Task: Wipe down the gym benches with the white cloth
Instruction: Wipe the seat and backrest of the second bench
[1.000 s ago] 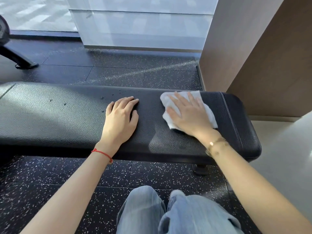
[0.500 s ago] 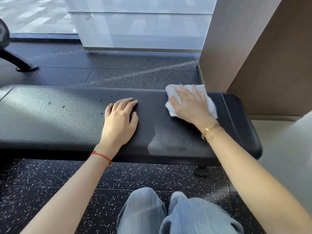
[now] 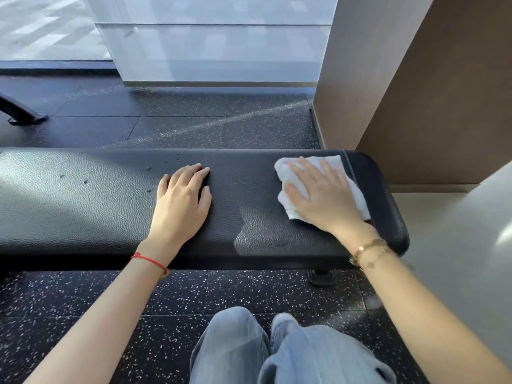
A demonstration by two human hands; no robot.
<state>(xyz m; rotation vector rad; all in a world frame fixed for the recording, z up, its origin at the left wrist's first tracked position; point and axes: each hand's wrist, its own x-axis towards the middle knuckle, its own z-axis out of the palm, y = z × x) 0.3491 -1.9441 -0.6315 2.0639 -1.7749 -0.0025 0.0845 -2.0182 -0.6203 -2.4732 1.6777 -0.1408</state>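
The black padded table (image 3: 97, 206) runs crosswise under both hands. The right hand (image 3: 322, 198) lies flat, fingers straight and spread, pressing the white cloth (image 3: 357, 198) onto the pad by its right end; it has slid back toward the near edge since half a second ago, so that end is mid-stroke. The left hand (image 3: 181, 202) stays flat, bracing. Beyond its fingers, dark specks (image 3: 148, 169) remain unwiped.

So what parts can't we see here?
Head view only:
- Long black padded bench: its left end is cut off by the frame edge.
- Crumpled white cloth: its middle is hidden under the right hand.
- Bench legs: mostly hidden under the pad.
- Left hand: its palm faces down, unseen.
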